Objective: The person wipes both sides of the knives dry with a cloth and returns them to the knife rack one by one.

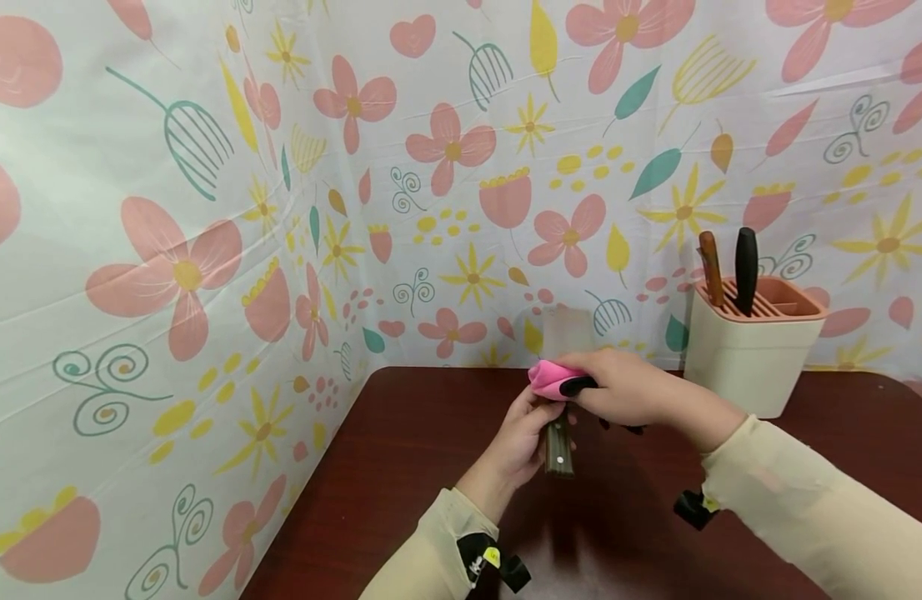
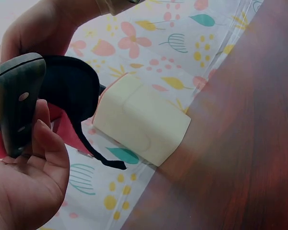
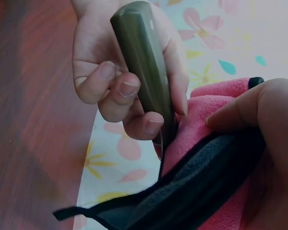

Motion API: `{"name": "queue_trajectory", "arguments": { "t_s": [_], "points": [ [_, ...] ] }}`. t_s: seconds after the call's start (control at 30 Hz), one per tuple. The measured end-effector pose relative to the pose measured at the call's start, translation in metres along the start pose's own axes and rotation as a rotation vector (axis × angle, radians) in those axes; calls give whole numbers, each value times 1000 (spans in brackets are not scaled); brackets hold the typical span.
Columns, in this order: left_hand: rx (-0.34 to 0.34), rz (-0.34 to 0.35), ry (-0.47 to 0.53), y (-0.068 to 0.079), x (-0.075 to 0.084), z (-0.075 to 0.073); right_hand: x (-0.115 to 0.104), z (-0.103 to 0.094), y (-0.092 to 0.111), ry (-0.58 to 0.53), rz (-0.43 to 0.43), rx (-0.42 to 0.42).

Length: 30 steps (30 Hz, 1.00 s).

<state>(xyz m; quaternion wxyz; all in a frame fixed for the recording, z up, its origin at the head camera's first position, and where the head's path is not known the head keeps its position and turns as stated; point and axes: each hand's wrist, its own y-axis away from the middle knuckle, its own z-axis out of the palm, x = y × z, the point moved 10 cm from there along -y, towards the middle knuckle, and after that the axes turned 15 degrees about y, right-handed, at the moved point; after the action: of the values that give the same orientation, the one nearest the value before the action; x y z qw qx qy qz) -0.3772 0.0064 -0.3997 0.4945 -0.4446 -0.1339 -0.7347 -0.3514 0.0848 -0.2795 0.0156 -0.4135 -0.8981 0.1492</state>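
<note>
A cleaver is held over the table with its broad pale blade (image 1: 568, 332) pointing up and away and its dark greenish handle (image 1: 558, 454) toward me. My left hand (image 1: 515, 446) grips the handle near the blade; in the right wrist view its fingers curl around the handle. In my right hand (image 1: 628, 387) is a pink cloth (image 1: 549, 380) with black edging, pinched against the lower part of the blade. The right wrist view shows the cloth's dark side (image 3: 206, 177) and a loop hanging from it. Cloth and fingers hide the blade's base.
At the back right of the dark brown table (image 1: 431, 467) stands a cream knife block (image 1: 754, 358) with a pink slotted top. An orange-brown handle (image 1: 710, 267) and a black handle (image 1: 746, 271) stick up from it. Flower-patterned sheets (image 1: 446, 250) hang behind and at the left.
</note>
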Motion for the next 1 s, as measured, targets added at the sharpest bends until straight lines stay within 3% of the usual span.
{"name": "queue_trajectory", "arguments": {
  "t_s": [0.3, 0.63, 0.83, 1.0],
  "points": [
    [36, -29, -30, 0, -3, -2, 4, -3, 4, -67, -54, -69],
    [65, -31, -32, 0, -4, -7, 18, -2, 11, -162, -10, -151],
    [71, -47, -35, 1, -2, -5, 34, -25, 10, -129, 41, -129],
    [77, -53, -32, 0, -3, -6, 63, -49, -14, -14, 133, -75]
  ]
}}
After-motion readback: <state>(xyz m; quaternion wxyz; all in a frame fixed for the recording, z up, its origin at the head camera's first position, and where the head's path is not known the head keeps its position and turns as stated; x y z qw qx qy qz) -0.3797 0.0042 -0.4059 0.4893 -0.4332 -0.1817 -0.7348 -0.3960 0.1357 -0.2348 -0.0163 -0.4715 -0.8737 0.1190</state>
